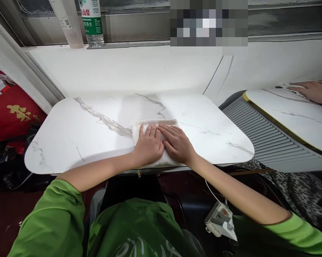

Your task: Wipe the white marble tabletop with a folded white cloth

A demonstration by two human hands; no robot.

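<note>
A folded white cloth [164,160] lies near the front edge of a white marble-patterned table [102,135]. Flat on its left part rests my left hand [149,145], fingers stretched forward. My right hand [178,145] presses on the right part of the cloth, its fingers straight and angled towards the left. The two hands touch where thumbs and fingertips meet. Beneath the palms the cloth is hidden, and neither hand grips its edge.
A green-labelled water bottle [93,25] and a translucent cup [71,26] stand on the window ledge. Another person's hand [315,92] rests on a second marble-patterned table [297,114]. A red bag [13,114] lies left. Below hangs a white power strip [219,217].
</note>
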